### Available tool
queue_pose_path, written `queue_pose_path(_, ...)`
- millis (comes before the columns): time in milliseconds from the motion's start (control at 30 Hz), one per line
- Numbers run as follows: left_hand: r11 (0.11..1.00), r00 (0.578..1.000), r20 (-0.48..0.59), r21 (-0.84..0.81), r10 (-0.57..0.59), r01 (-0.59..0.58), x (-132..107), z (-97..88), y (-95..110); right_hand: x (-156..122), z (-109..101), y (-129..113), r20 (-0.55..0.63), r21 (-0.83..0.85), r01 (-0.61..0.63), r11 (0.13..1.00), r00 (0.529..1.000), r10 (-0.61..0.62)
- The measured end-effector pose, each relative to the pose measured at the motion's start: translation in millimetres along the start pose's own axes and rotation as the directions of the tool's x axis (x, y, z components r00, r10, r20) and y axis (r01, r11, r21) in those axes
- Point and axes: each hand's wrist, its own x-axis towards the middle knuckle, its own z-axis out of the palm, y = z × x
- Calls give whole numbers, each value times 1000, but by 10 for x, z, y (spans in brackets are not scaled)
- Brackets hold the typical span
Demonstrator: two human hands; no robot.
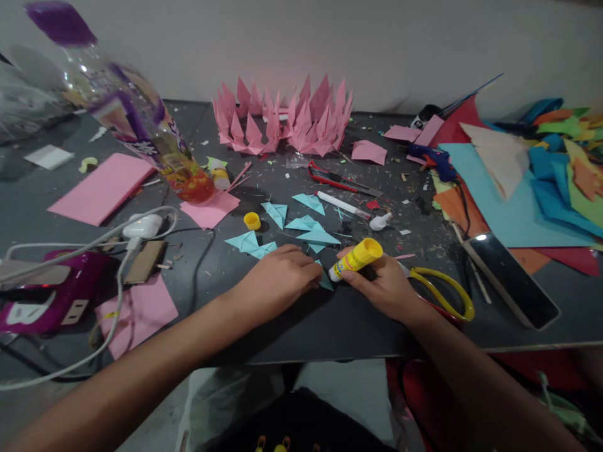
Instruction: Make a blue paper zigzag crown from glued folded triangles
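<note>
My right hand [386, 285] is wrapped round a yellow glue stick [357, 257], tilted with its lower end close to a small folded blue paper piece [325, 278]. The fingers of my left hand [285, 276] are closed on the left side of that piece, partly hiding it. Just beyond my hands lie several more folded blue paper pieces [308, 201] on the dark table. The yellow glue cap [252, 221] sits left of them. Whether the glue tip touches the paper I cannot tell.
Two pink folded-paper rings [254, 135] stand at the back. A red utility knife [334, 179], a white pen [343, 204], yellow-handled scissors [447, 295] and a phone [513, 279] lie around. At left are a tall bottle [141, 119], pink paper [103, 188] and white cables [89, 242].
</note>
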Motion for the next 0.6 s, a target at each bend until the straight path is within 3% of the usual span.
queue_pose_path(200,997,999,-38,-74,-12,9,-66,69,-25,65,47,-34,202,-82,90,993,977,-72)
queue_pose_path(433,984,995,-7,-148,-104,102,-56,82,-12,94,70,-43,229,-128,86,988,972,-55)
queue_pose_path(600,985,994,-40,-145,-103,96,-54,83,-15,90,91,-22,197,-115,61,991,980,-38)
